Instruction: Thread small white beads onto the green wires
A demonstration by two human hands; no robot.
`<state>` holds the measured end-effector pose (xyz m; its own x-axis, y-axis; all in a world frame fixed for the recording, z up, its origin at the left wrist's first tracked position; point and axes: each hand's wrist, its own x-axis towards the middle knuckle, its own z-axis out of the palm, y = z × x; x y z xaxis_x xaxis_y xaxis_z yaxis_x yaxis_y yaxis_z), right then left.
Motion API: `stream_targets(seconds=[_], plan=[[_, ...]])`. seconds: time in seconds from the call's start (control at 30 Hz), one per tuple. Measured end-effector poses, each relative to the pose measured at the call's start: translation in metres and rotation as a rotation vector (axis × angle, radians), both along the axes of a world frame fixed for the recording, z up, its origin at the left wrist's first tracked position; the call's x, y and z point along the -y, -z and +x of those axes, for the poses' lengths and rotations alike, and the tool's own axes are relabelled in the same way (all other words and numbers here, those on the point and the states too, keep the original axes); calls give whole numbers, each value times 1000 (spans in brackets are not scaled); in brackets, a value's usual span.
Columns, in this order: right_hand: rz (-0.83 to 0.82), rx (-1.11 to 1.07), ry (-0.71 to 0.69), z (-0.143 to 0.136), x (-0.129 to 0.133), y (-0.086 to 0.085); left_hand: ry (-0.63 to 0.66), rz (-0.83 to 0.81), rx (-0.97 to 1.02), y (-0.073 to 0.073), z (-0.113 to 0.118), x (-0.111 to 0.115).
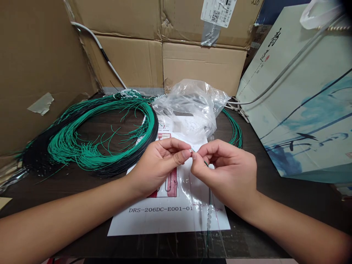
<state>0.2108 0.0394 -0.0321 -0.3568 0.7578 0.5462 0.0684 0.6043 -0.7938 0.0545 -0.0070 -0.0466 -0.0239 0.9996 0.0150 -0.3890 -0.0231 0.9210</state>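
Over the middle of a printed sheet (154, 220), both hands meet fingertip to fingertip. My left hand (162, 161) is closed in a pinch on a tiny white piece (190, 150), mostly covered by the fingers. My right hand (225, 168) pinches a thin green wire (205, 163) close beside it. Whether the wire's end enters the white piece is hidden. Below the right hand, dark wires hang down past a strip of small white pieces (209, 216). A large coil of green wires (79, 141) and black wires (115, 170) lies left of my hands.
A crumpled clear plastic bag (192, 102) sits behind the hands, with more green wires (233, 128) to its right. Cardboard boxes (123, 55) wall the back and left. A pale printed bag (297, 110) leans at right. A white cable (93, 38) runs down behind the coil.
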Motion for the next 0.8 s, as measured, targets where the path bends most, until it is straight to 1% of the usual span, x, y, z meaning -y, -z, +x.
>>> stream_targets(seconds=[0.13, 0.23, 0.33, 0.43, 0.53, 0.67, 0.73, 0.8], plan=[[98, 6, -6, 0, -3, 5, -13, 15, -54, 2, -1, 1], [80, -19, -102, 1, -8, 7, -17, -2, 0, 0, -1, 0], [-77, -76, -241, 1, -15, 8, -15, -37, 97, -3, -1, -3], [-267, -136, -321, -1, -19, 7, -20, -32, 101, -7, -3, -6], [-399, -176, -355, -4, -20, 7, -52, 17, 25, -6, -7, -8], [-551, -198, -388, -4, -22, 9, -108, 120, -147, -3, -11, -9], [-598, -187, -413, -1, -24, 11, -134, 169, -201, -3, -12, -9], [-612, -162, -439, 2, -26, 12, -145, 198, -224, -4, -13, -9]])
